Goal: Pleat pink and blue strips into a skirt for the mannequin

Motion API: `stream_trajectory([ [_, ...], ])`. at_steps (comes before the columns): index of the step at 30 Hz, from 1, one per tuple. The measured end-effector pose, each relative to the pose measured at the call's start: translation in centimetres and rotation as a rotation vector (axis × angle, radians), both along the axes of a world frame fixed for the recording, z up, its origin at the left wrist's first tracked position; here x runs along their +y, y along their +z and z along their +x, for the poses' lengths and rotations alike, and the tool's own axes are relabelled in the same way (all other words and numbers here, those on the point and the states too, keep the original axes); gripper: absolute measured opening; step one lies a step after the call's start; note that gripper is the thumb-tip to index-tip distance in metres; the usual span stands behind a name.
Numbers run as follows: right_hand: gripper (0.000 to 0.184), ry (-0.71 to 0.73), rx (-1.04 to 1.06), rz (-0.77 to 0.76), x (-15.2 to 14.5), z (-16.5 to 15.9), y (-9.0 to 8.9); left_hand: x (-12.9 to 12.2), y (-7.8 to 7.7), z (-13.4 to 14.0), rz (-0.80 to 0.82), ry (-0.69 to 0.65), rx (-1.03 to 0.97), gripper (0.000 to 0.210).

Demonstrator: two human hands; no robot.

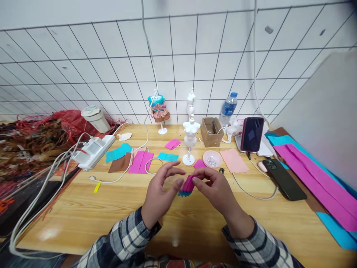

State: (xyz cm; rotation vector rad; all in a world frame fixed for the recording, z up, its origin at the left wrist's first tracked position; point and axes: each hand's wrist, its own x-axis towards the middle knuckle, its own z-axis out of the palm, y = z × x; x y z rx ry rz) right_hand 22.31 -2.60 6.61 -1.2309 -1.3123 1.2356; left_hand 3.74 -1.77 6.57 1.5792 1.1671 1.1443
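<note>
My right hand (216, 188) pinches a small pleated piece of magenta and blue crepe paper (187, 186) between thumb and fingers, just above the table. To its left, my left hand (165, 190) is open, its thumb and fingers apart close to the pleated edge. Behind the hands stands a white mini dress form (191, 132) on a round base. A pink dish (212, 159) of small shiny beads lies beyond my right hand. Partly behind that hand is a magenta paper piece (199, 163).
Flat coloured sheets (141, 162) lie at left, near a power strip (95, 152) and loose white cables. At the back are a dressed mini form (159, 111), a cardboard box (211, 133) and a water bottle (229, 106). Phones (284, 180) and long paper strips (315, 178) occupy the right.
</note>
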Motion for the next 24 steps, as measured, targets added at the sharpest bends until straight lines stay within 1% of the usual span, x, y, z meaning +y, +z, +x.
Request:
stream_trajectory([
  [2,0.022,-0.039,0.005,-0.006,0.3,0.7,0.1,2.8,-0.6,-0.2,0.002,0.040,-0.082,0.042],
  [3,0.023,-0.055,0.010,-0.007,0.4,1.1,0.2,4.6,-1.0,-0.2,-0.013,0.007,-0.093,0.048],
  [4,0.023,-0.069,0.016,-0.003,0.5,1.4,0.2,6.5,-1.3,0.0,-0.020,-0.051,-0.092,0.058],
  [6,0.023,-0.085,0.023,0.007,0.7,1.8,0.3,10.4,-1.7,0.8,-0.037,-0.177,-0.092,0.089],
  [7,0.023,-0.090,0.025,0.014,0.7,1.9,0.2,12.1,-1.8,1.4,-0.033,-0.213,-0.103,0.099],
  [8,0.023,-0.093,0.028,0.019,0.7,2.0,0.2,13.6,-1.7,2.1,-0.021,-0.234,-0.114,0.101],
  [10,0.023,-0.086,0.040,0.019,0.7,2.3,0.2,15.7,-1.3,3.5,-0.003,-0.271,-0.126,0.097],
  [12,0.023,-0.083,0.047,0.020,0.7,2.6,0.4,16.4,-0.7,4.6,-0.001,-0.302,-0.128,0.083],
  [13,0.023,-0.087,0.049,0.025,0.7,2.7,0.7,16.2,-0.4,5.0,-0.004,-0.312,-0.126,0.075],
  [15,0.024,-0.092,0.045,0.039,0.7,3.1,1.5,14.8,0.5,5.3,-0.013,-0.313,-0.119,0.062],
  [17,0.024,-0.083,0.034,0.062,0.8,3.4,2.9,12.2,1.6,5.1,-0.013,-0.299,-0.113,0.054],
  [20,0.022,-0.055,0.017,0.126,1.2,3.3,5.3,7.6,3.4,4.5,-0.056,-0.284,-0.096,0.042],
  [22,0.020,-0.034,0.028,0.152,1.6,2.8,6.7,5.1,4.5,4.3,-0.115,-0.349,-0.205,0.044],
  [24,0.019,-0.014,0.044,0.138,2.0,2.1,7.6,3.6,5.2,4.3,-0.190,-0.415,-0.411,0.047],
])
